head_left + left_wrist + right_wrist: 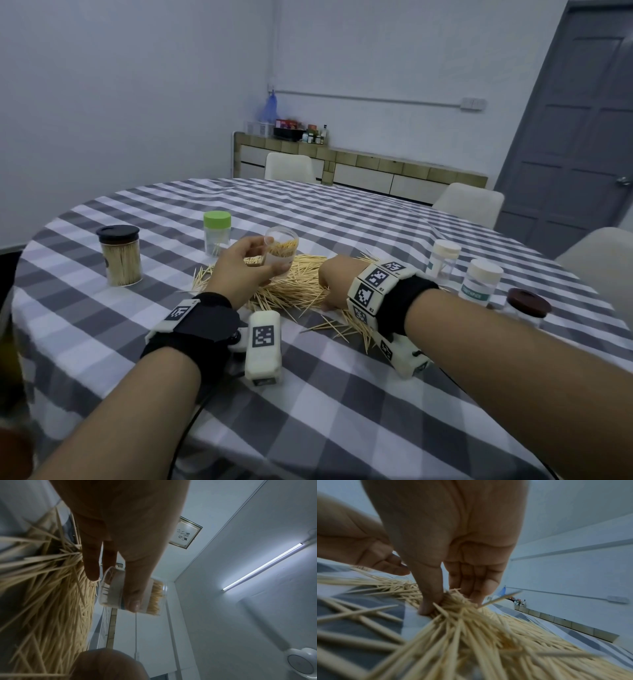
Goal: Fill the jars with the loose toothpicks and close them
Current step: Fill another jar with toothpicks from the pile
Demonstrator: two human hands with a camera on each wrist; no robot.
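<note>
The left hand (245, 265) grasps an open clear jar (281, 251), lidless and part-filled with toothpicks, lifted and tilted above the far side of the loose toothpick pile (298, 286). The right hand (337, 286) is down in the pile's right part, thumb and fingers (428, 601) pinching a bunch of toothpicks.

The jar's pale label shows no readable writing. On the right, a white-lidded jar (481, 279) carries a teal band with white lettering too small to read; another white-lidded jar (443, 260) stands just beyond it and a brown-lidded jar (527, 305) nearer, by the worktop's (308, 394) right edge. To the left stand a green-lidded jar (216, 233) and a full black-lidded jar (119, 255).

The checked worktop is bare near the person and at the far side, where chairs (289, 168) stand at its rim.
</note>
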